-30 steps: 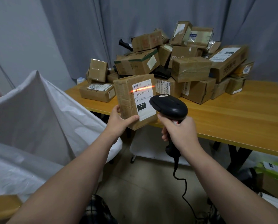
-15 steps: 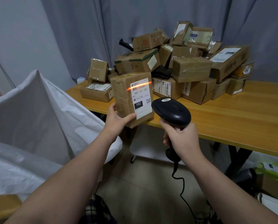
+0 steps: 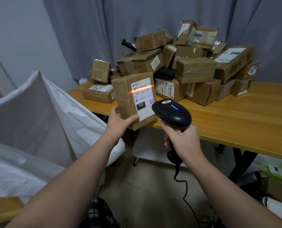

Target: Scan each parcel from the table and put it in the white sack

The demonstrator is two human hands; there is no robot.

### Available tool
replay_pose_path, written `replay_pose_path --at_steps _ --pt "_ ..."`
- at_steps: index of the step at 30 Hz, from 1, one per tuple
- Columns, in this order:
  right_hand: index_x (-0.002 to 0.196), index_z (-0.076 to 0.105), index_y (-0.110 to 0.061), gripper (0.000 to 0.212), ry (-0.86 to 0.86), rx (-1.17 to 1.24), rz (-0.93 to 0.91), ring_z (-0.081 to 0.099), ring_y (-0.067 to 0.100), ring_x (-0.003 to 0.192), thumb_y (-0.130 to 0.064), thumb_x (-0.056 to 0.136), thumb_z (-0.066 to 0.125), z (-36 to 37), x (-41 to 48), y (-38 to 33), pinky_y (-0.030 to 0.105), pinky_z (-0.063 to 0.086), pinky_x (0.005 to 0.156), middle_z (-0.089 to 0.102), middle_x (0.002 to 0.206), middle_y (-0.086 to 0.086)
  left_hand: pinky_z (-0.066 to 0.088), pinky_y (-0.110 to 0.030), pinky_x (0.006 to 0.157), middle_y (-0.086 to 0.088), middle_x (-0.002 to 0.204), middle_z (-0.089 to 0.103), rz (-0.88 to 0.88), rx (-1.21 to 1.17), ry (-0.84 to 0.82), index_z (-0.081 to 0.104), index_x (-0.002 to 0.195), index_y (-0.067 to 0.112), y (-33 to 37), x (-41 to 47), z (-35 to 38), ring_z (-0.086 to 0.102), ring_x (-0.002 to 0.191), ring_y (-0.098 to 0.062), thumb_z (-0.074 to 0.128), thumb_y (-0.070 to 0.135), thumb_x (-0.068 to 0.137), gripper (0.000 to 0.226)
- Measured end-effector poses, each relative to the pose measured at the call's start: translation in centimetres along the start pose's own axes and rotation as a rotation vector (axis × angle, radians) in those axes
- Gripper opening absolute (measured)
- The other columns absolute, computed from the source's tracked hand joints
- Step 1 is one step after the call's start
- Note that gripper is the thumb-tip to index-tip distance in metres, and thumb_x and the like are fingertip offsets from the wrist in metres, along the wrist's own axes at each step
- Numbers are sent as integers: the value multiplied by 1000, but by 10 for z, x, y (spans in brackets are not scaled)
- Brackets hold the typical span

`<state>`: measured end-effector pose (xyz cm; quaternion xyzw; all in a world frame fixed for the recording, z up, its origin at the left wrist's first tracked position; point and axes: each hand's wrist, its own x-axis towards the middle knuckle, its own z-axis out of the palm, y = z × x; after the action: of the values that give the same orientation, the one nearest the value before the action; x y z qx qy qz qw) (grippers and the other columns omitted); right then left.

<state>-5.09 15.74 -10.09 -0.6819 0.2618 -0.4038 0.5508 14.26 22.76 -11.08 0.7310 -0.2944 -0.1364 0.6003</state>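
My left hand grips a brown taped parcel by its lower left corner and holds it upright in front of the table edge. Its white label faces me, marked 102. An orange scan line crosses the barcode at the label's top. My right hand holds a black corded barcode scanner just right of the parcel, with a blue light lit on its head. The white sack stands open on my left. Several more parcels are piled on the wooden table.
Grey curtains hang behind the table. The scanner cable trails down to the floor between my arms. A white shelf sits under the table. Boxes and green packages lie on the floor at the lower right.
The parcel has shifted slightly left and turned, and the scan line now lies across the barcode. A blue light has come on at the scanner's head.
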Motion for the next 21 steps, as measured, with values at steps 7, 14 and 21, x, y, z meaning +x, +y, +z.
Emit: replay_pose_path --at_steps 7,14,21 --pt "61 63 -13 29 -53 -13 -7 60 18 47 -26 85 72 29 10 1 31 50 51 59 50 4 45 -8 67 6 135 46 24 -10 46 29 144 20 -10 -11 -24 48 112 -4 81 29 73 89" --pt "74 65 -8 18 -223 11 114 57 11 49 -23 80 75 94 20 25 24 47 50 59 53 0 42 -10 76 9 125 49 -49 20 239 33 141 19 -46 -6 -113 51 106 0 82 29 71 86" --pt "70 63 -17 18 -391 -54 219 61 12 57 -21 77 79 161 42 55 31 52 61 63 55 -2 46 -43 101 -7 134 47 -240 193 611 32 139 15 -112 9 -177 52 119 -21 87 49 56 105"
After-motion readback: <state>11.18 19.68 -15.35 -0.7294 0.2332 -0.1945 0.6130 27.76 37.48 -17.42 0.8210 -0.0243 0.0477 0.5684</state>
